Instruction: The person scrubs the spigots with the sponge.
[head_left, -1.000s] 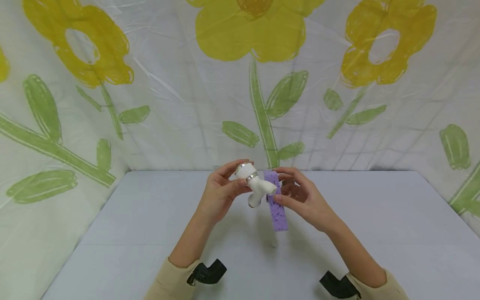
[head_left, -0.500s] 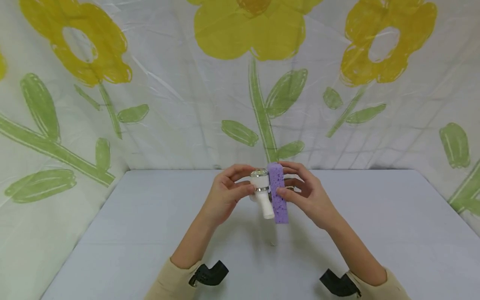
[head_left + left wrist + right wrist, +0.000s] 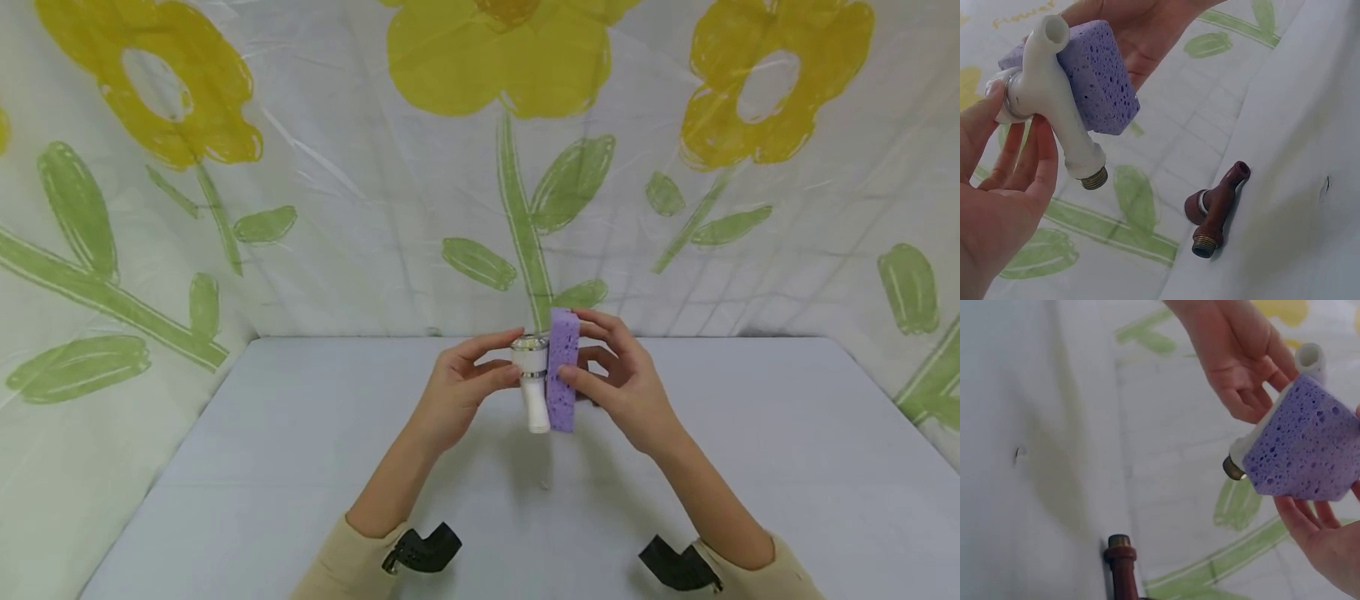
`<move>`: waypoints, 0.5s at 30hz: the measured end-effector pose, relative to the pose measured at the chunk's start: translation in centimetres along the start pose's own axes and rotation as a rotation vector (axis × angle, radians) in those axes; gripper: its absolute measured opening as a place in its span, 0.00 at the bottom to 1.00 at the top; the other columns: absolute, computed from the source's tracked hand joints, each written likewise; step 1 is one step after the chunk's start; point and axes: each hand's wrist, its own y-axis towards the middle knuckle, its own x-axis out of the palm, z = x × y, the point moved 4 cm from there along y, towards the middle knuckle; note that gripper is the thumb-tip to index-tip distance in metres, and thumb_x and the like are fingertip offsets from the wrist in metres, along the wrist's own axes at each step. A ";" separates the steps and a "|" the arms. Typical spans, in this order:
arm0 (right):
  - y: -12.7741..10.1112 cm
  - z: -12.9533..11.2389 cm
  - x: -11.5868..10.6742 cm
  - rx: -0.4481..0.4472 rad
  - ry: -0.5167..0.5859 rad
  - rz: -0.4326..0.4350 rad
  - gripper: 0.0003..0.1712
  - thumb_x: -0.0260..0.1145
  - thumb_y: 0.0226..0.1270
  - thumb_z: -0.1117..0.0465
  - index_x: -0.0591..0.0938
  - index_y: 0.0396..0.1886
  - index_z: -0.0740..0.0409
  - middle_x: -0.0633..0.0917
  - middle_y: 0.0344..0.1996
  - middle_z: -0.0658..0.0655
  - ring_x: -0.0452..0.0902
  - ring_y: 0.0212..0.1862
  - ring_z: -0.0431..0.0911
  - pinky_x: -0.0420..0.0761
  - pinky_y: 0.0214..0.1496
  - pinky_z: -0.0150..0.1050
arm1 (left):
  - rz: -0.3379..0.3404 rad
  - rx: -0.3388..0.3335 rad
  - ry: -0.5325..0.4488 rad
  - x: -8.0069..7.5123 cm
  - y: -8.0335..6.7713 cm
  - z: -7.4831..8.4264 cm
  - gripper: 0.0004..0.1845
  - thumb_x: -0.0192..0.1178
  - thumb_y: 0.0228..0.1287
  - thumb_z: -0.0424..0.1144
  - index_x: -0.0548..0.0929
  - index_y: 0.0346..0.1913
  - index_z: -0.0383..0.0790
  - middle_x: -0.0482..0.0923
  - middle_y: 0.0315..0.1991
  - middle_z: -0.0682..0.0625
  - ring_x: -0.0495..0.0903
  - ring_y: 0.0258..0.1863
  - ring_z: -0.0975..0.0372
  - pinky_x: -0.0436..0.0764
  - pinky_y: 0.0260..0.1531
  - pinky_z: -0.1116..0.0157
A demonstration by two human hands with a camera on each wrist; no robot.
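My left hand (image 3: pixel 450 396) pinches the white knob of a white plastic tap (image 3: pixel 1050 94) between thumb and fingers. The tap is held above the table, its spout towards the head camera and its brass threaded end (image 3: pixel 1094 180) bare. A purple sponge (image 3: pixel 1310 447), full of holes, is gripped by my right hand (image 3: pixel 626 392), thumb on the near side and fingers behind. The sponge stands on edge and lies against the tap's right side in the head view. Beyond both hands, a dark red-brown tap (image 3: pixel 1216 209) rests on the table, mostly hidden in the head view.
A white-covered table (image 3: pixel 300 450) lies below the hands. A small mark or speck (image 3: pixel 545 485) shows on its cover. Behind stands a white sheet (image 3: pixel 345 250) printed with yellow flowers and green stems. Black curved mounts (image 3: pixel 427 550) sit on both sleeves.
The left hand has turned the white tap, swinging its spout from the right towards the head camera, and shifted it right against the sponge. The right hand has raised the sponge slightly.
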 end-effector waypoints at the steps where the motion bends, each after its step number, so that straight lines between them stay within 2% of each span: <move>1: 0.0 0.0 0.0 0.000 -0.001 0.007 0.36 0.67 0.71 0.76 0.71 0.76 0.56 0.78 0.62 0.53 0.80 0.51 0.45 0.87 0.43 0.31 | 0.001 0.001 0.007 0.1 0.0 0.0 0.23 0.61 0.71 0.23 0.80 0.68 0.29 0.82 0.61 0.54 0.87 0.48 0.63 0.88 0.54 0.61; 4: 0.0 0.1 0.1 -0.014 -0.007 0.025 0.38 0.68 0.69 0.77 0.71 0.76 0.56 0.79 0.62 0.53 0.80 0.51 0.45 0.87 0.43 0.32 | 0.028 -0.022 0.031 0.3 0.1 0.0 0.27 0.63 0.72 0.26 0.72 0.71 0.22 0.82 0.62 0.51 0.87 0.48 0.65 0.88 0.53 0.61; 7: 0.0 0.2 0.1 -0.016 -0.013 0.032 0.38 0.69 0.69 0.77 0.72 0.76 0.57 0.79 0.61 0.53 0.81 0.53 0.45 0.89 0.43 0.34 | 0.063 -0.070 0.026 0.6 0.1 0.1 0.27 0.61 0.73 0.24 0.71 0.73 0.23 0.80 0.64 0.47 0.87 0.47 0.65 0.89 0.50 0.61; 9: 0.0 0.2 0.2 -0.011 -0.010 0.034 0.38 0.70 0.69 0.77 0.72 0.76 0.57 0.79 0.61 0.52 0.81 0.54 0.45 0.90 0.44 0.35 | 0.081 -0.105 0.007 0.8 0.1 0.0 0.27 0.56 0.74 0.21 0.71 0.74 0.24 0.79 0.63 0.46 0.87 0.47 0.65 0.90 0.48 0.60; 12: 0.0 0.3 0.3 0.008 0.004 0.008 0.36 0.69 0.71 0.75 0.73 0.77 0.56 0.79 0.61 0.52 0.82 0.54 0.45 0.90 0.46 0.36 | 0.089 -0.133 -0.037 0.8 0.1 -0.1 0.27 0.53 0.76 0.20 0.69 0.75 0.24 0.79 0.62 0.47 0.86 0.47 0.64 0.91 0.44 0.60; 15: 0.1 0.4 0.3 0.027 0.017 -0.063 0.37 0.67 0.74 0.73 0.69 0.80 0.56 0.77 0.63 0.53 0.82 0.56 0.44 0.89 0.49 0.35 | 0.102 -0.143 -0.050 0.6 0.1 -0.4 0.27 0.53 0.76 0.20 0.68 0.75 0.25 0.78 0.62 0.47 0.86 0.47 0.64 0.91 0.43 0.61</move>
